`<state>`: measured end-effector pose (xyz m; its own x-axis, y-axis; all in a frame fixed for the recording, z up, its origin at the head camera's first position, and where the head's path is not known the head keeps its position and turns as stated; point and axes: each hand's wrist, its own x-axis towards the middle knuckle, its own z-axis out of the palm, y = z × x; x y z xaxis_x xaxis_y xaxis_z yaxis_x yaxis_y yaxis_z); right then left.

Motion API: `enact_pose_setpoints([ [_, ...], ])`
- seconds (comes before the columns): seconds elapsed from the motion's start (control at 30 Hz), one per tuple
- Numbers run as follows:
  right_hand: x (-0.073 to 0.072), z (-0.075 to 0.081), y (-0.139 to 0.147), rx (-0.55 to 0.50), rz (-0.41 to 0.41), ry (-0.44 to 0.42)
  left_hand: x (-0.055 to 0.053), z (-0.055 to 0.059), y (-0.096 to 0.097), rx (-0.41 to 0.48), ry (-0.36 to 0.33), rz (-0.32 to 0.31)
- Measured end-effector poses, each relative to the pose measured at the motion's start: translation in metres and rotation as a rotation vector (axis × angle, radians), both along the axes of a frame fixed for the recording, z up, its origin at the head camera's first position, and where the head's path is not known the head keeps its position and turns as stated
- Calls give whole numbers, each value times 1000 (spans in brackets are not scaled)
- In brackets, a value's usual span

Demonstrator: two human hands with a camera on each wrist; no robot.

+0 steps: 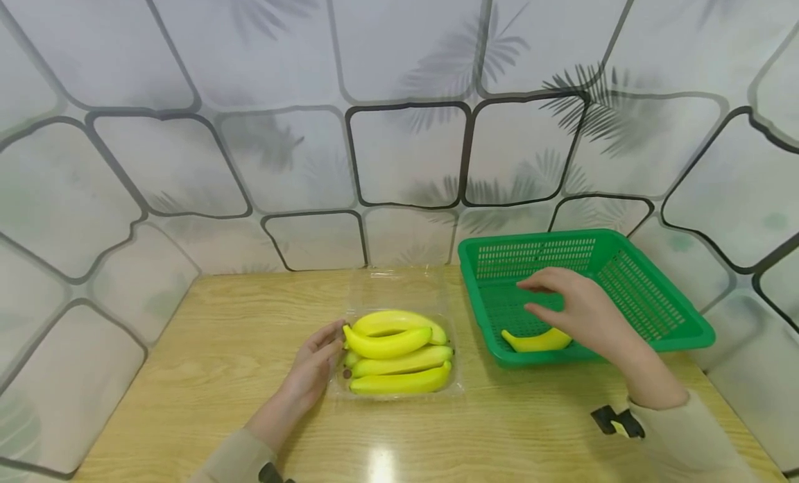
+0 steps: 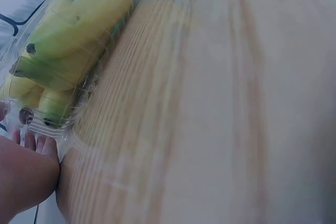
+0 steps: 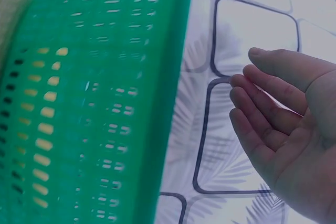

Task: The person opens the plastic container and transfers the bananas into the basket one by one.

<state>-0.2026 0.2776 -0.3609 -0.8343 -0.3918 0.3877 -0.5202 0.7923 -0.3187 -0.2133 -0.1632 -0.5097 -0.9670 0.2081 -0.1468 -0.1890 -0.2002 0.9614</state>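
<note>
Pale wall covering (image 1: 408,157), printed with grey rounded outlines and leaf shapes, is seen behind a light wood-grain counter (image 1: 250,337) in the head view. Between the two hands, nearer the left, a clear plastic box (image 1: 458,386) is set on the counter, and its transparent lid (image 1: 399,289) is laid back on the far side. Several yellow bananas (image 1: 399,384) are held in the box, lying crosswise, the upper ones overlapping those beneath. The box's left end is touched by the left hand (image 1: 312,365), whose fingers are loosely extended against it and are not closed around any banana. To the right of the box, a green basket (image 1: 637,295) is placed below the right hand (image 1: 574,306). Nothing is held by that hand; its thumb and fingers are parted by a clear gap. One single banana (image 1: 537,342) is seen inside the basket, below the right hand and near the front wall.

From the left wrist, the box is shown just beyond the left fingertips, with the greenish ends and dark tips of the bananas turned toward that hand.

From the right wrist, the right hand is shown with slightly bent fingers and an empty palm, beside the slotted basket; yellow is glimpsed through some of the slots.
</note>
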Motion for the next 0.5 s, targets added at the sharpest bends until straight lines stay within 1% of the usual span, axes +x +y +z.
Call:
enact_pose_setpoints([
  [0.07, -1, 2, -3, -7, 12, 14, 0, 0, 0, -5, -1, 5],
  [0.23, -1, 8, -11, -29, 22, 10, 0, 0, 1, -6, -3, 6],
  [0.5, 0, 10, -26, -51, 38, 20, 0, 1, 1, -13, 3, 1],
])
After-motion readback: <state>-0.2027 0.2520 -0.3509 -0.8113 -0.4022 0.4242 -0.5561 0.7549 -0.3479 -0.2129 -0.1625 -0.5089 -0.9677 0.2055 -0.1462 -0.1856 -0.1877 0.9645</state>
